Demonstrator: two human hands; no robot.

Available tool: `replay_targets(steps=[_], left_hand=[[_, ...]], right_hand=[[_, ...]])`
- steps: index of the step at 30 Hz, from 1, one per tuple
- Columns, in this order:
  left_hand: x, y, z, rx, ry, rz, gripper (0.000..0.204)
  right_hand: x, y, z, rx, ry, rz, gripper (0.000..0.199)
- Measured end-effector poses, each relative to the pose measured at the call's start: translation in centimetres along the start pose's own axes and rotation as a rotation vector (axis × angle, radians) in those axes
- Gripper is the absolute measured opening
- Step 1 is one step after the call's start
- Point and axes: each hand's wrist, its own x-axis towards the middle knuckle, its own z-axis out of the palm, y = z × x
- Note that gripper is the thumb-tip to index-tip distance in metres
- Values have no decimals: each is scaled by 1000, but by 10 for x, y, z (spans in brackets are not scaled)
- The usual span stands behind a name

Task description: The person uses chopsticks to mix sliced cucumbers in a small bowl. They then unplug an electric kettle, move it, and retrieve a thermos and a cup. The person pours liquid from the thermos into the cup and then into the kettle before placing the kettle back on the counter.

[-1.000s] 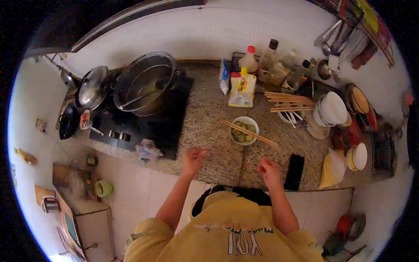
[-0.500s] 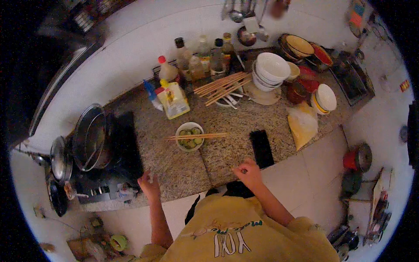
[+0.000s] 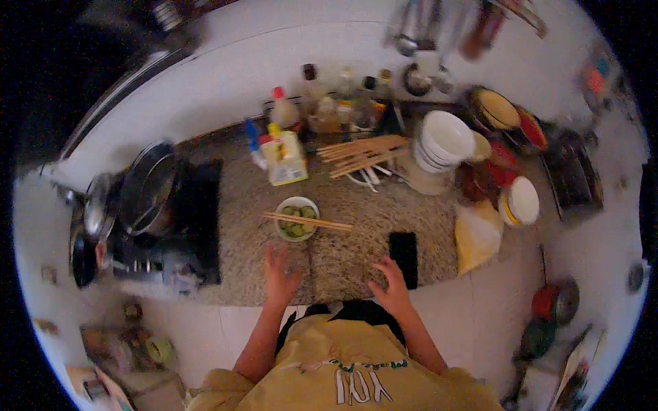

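Observation:
A white bowl point(image 3: 281, 231) of sliced cucumber point(image 3: 296, 212) stands on the speckled countertop point(image 3: 349, 257), with a pair of wooden chopsticks point(image 3: 332, 224) laid across its rim. Just on the near side of the bowl is my left hand point(image 3: 281, 279), fingers spread and holding nothing. My right hand point(image 3: 391, 281) hovers by the counter's front edge, its fingers apart and nothing in them. Close beside it, to the right, lies a black phone point(image 3: 404, 259). Both hands are slightly blurred.
Behind the bowl are a yellow-white pouch point(image 3: 286, 161), sauce bottles point(image 3: 325, 113) and a bundle of chopsticks point(image 3: 363, 155). Stacked white bowls point(image 3: 445, 137) and a bag of yellow food point(image 3: 478, 236) stand to the right. A stove point(image 3: 195, 240) with a large pot point(image 3: 147, 192) occupies the left.
My left hand has moved right, from beside the stove to near the bowl, and its fingers have spread. My right hand's curled fingers have opened. The view has shifted slightly.

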Motion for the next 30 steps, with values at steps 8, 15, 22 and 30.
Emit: replay_targets(steps=[8,15,22,30], left_hand=[[-36,-11,-2,-316,162,-338,72],[-124,-18,-54,-34,468,-692,71],[-205,-48,-83,13,724,-916,66],[-326,-108,-133,50,896,-984,63]], right_hand=[[38,8,21,26,-223,-133,30],[81,-47,65,-145,-793,-236,19],[81,-115,145,-162,-833,-522,17],[-39,-193,265,-96,-1174,-711,20]])
